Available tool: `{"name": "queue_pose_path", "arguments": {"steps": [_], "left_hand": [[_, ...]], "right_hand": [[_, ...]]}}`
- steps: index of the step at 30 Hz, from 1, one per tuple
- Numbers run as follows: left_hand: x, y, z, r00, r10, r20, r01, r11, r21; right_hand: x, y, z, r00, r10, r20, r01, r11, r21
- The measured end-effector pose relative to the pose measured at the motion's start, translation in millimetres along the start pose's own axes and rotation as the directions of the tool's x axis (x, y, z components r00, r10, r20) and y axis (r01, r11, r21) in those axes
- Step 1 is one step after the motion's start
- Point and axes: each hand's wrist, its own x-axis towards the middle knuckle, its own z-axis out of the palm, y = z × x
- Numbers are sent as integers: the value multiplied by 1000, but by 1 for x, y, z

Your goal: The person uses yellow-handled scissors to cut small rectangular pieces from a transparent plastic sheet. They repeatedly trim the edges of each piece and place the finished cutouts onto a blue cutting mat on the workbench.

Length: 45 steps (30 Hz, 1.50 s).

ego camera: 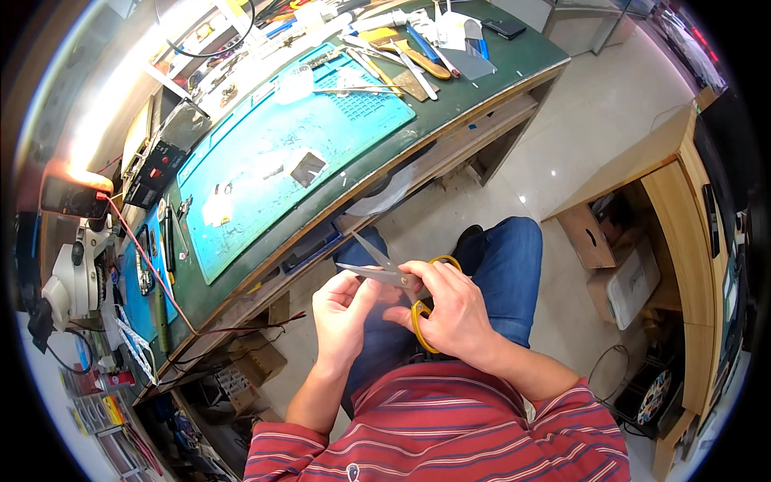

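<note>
My right hand (452, 304) grips a pair of scissors (388, 274) by their yellow handles, above my lap. The blades stand apart and point towards the workbench. My left hand (343, 310) is raised beside the blades, thumb and forefinger together near the lower blade. Whether anything small is between those fingertips cannot be told. On the bench lies a teal silicone repair mat (259, 205), with a small dark square piece (308, 168) and a white scrap (218, 206) on it.
Tweezers, brushes and a yellow-handled tool (409, 51) crowd the bench's far end. A multimeter (75, 196) stands at the left, its red lead (141, 250) hanging over the bench edge. Beside it are a power supply (158, 172) and a microscope (72, 277). A wooden cabinet (680, 229) stands right.
</note>
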Motion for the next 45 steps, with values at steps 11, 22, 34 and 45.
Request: {"name": "queue_pose_path", "arguments": {"steps": [11,22,34,45], "left_hand": [[-2,-1,0,1000,-19,-12,19,1000,-1],[-4,0,1,1000,-17,-2,17,999,-45],[-5,0,3,1000,-17,-4,17,1000,-7],[-4,3,0,999,-34,27,33,999,41]], "right_hand": [[-5,1,2,1000,23,22,-23,1000,-15],[-4,0,3,999,-4,-36,3,1000,-7],[-6,1,2,999,-7,-41,7,1000,-2],[-9,4,0,1000,7,15,-8,999,39]]}}
